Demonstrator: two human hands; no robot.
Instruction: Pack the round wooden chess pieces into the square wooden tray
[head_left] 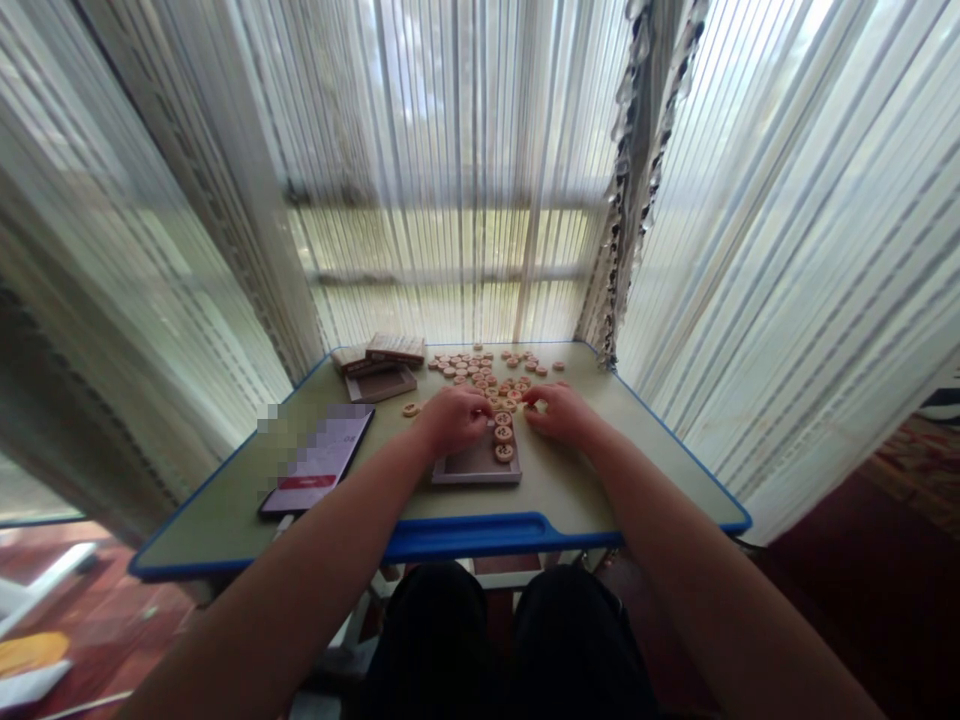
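My left hand is over the shallow open box, its fingers curled in; whatever lies between the fingertips is hidden. Beside those fingertips, several round wooden xiangqi pieces with dark characters form a column along the box's right side; the nearest piece lies close to the front wall. My right hand is just right of the box, with bent fingers and thumb drawn together at the edge of the loose pieces. Too little detail shows to tell what its fingertips hold. Beyond both hands spreads a loose heap of xiangqi pieces.
A phone with a cable lies at the table's left. Behind it are an empty-looking tray and a printed box lid. One stray piece sits left of my left hand. The table has a blue rim; curtains hang around it.
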